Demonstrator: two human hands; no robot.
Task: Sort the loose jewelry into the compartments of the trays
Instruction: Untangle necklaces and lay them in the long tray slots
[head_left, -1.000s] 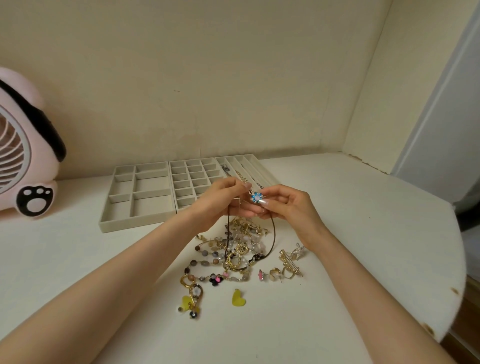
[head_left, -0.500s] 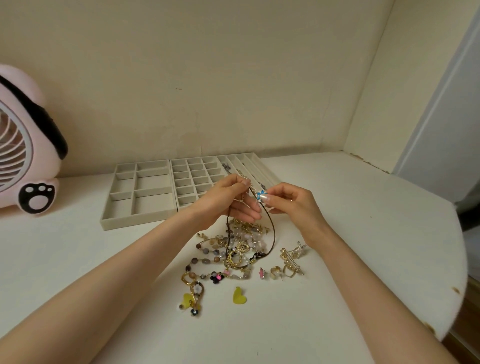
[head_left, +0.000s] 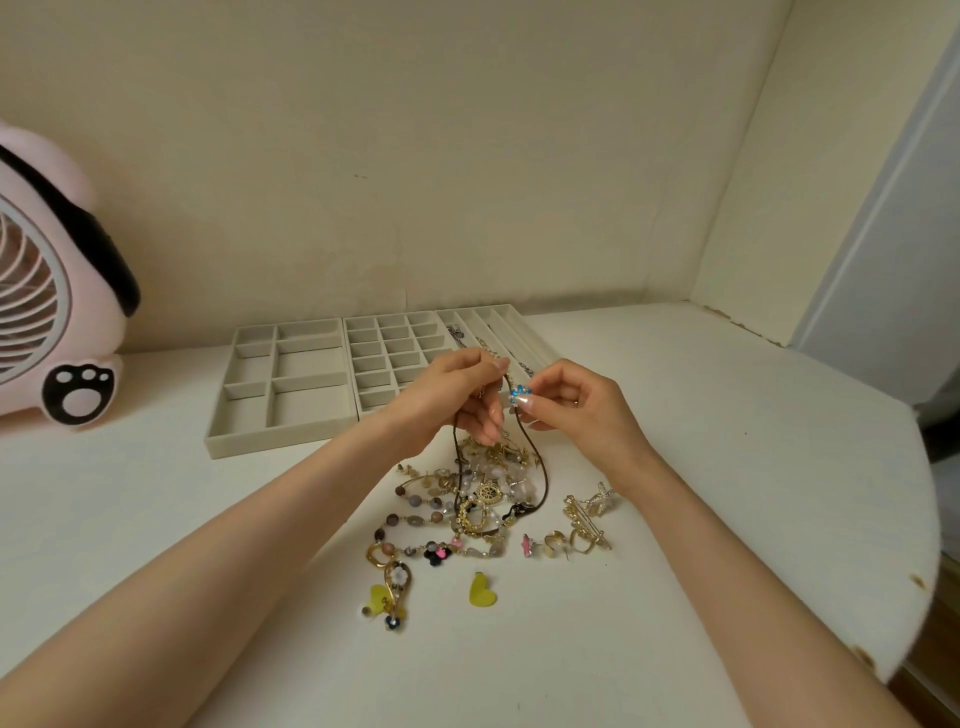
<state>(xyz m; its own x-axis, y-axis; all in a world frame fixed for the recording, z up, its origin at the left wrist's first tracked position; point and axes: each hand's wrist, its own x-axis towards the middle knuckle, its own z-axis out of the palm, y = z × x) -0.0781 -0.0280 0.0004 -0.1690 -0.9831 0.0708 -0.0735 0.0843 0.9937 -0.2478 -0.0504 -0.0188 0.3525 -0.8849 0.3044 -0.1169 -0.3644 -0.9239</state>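
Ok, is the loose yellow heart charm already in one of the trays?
No, the loose yellow heart charm lies on the table near the jewelry pile, well outside the trays.

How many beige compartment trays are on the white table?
3, side by side: the large-compartment beige tray on the left; the small-grid tray in the middle, partly behind the left hand; the long-channel tray on the right, partly behind the right hand. No others show.
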